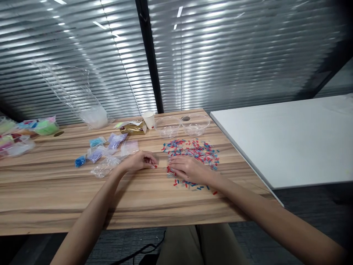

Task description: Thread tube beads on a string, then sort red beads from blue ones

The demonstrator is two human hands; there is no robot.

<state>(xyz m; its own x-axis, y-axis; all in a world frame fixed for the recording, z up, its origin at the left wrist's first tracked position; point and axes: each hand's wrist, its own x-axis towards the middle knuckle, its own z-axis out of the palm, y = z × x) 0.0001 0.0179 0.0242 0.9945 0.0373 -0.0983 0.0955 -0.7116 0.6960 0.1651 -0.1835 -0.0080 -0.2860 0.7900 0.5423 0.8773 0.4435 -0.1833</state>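
Note:
Many small red, blue and clear pieces (202, 154) lie spread over the wooden table (132, 206), in front of two clear round bowls (167, 129). My left hand (142, 161) rests on the table left of the spread, its fingers curled together, with a small red piece (156, 166) at the fingertips. Over the left part of the spread lies my right hand (189, 169), palm down; its fingers reach to the left and hide the pieces beneath. Whether it holds any piece is hidden.
Behind my hands stand a white paper cup (149, 119) and a gold packet (134, 127). Small bags of blue and purple material (117, 140) lie to the left, with more colourful bags (46, 126) farther off. A white table (286, 140) adjoins at the right.

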